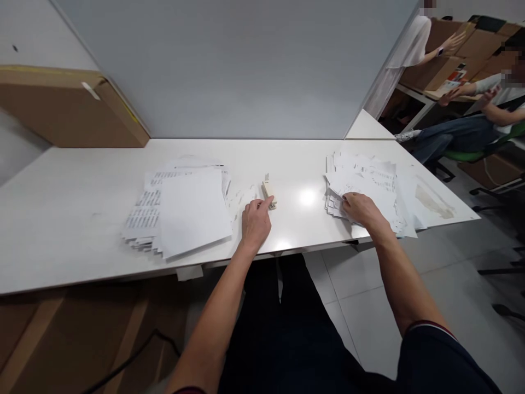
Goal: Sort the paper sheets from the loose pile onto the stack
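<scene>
My left hand (pixel 255 221) rests on the white table (pixel 61 219), its curled fingertips touching the near end of a small beige stapler (pixel 268 193). My right hand (pixel 361 209) lies on the near left corner of a loose pile of printed sheets (pixel 371 186) at the right, fingers bent and pressed onto the top papers. A second stack of papers (pixel 182 210), its top sheet blank side up, lies left of my left hand. Small paper scraps (pixel 241 197) lie between that stack and the stapler.
A grey partition (pixel 246 65) closes the back of the table. A cardboard box (pixel 69 106) sits at the back left. Two other people (pixel 484 104) sit at the far right among cardboard boxes. Brown cardboard (pixel 82 334) stands under the table's left side.
</scene>
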A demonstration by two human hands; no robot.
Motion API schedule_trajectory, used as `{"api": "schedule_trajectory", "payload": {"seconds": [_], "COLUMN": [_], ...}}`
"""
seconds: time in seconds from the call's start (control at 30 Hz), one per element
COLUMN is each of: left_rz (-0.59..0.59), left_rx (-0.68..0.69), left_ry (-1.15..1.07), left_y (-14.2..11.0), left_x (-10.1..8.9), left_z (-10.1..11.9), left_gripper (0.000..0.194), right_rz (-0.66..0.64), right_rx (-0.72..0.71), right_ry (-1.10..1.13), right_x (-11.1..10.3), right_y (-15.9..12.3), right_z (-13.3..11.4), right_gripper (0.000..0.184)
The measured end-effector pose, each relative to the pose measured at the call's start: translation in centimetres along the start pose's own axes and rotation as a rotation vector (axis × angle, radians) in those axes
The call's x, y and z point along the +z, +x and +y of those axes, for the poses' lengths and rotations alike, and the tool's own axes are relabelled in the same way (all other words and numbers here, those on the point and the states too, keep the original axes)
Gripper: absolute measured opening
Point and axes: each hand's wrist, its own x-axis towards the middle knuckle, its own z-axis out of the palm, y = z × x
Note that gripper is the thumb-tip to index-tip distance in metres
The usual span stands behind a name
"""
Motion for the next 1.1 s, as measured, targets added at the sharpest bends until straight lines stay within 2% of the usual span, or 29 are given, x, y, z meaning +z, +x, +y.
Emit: {"api": "schedule_trajectory", "payload": {"seconds": [0.13, 0.2, 0.3, 0.4, 0.47, 0.5, 0.57, 0.67, 0.73, 0.83, 0.97, 1.03, 1.1], "left_rz": [0.011, 0.022, 0.061, 0.14, 0.178, 0.178, 0.142, 0.071, 0.071, 0.15, 0.326, 0.343, 0.31], "left_rx": [0.005, 0.007, 0.008, 0.037, 0.038, 0.027, 0.004, -0.002, -0.025, -0.092, -0.129, -0.111, -0.081], "left_ry": [0.003, -0.001, -0.039, -0.15, -0.287, -0.375, -0.565, -0.806, -0.885, -0.864, -0.764, -0.747, -0.766], "left_y": [0.0, 0.0, 0.0, -0.1, -0.2, -0.2, -0.4, -0.6, -0.7, -0.8, -0.9, -0.9, -0.9], "left_x": [0.1, 0.1, 0.2, 0.1, -0.1, -0.3, -0.6, -1.0, -1.3, -1.4, -1.2, -1.0, -0.8], "left_z": [-0.1, -0.2, -0.3, -0.2, -0.1, 0.0, 0.3, 0.5, 0.6, 0.5, 0.3, 0.2, 0.3], "left_gripper": [0.044, 0.044, 0.044, 0.042, 0.045, 0.048, 0.054, 0.054, 0.053, 0.046, 0.031, 0.026, 0.026], "right_rz": [0.007, 0.082, 0.363, 0.729, 0.878, 0.908, 0.881, 0.737, 0.643, 0.569, 0.557, 0.541, 0.514], "right_rx": [0.06, 0.098, 0.143, 0.171, 0.151, 0.13, 0.071, 0.003, -0.026, -0.077, -0.138, -0.159, -0.184], "right_ry": [-0.151, -0.168, -0.039, 0.282, 0.547, 0.676, 0.913, 1.191, 1.32, 1.451, 1.53, 1.54, 1.554], "right_x": [1.3, 1.7, 0.9, -1.4, -3.0, -3.5, -3.9, -3.0, -2.1, -1.3, -0.7, -0.2, 0.4], "right_y": [0.2, -0.1, -1.3, -3.0, -3.8, -3.9, -3.9, -3.3, -3.1, -3.1, -2.8, -2.5, -2.2], "right_z": [-0.9, -1.1, -1.4, -2.3, -3.4, -4.0, -5.4, -7.5, -8.9, -10.6, -12.0, -12.4, -12.7], "right_gripper": [0.024, 0.025, 0.025, 0.028, 0.031, 0.032, 0.033, 0.032, 0.03, 0.025, 0.023, 0.025, 0.027]}}
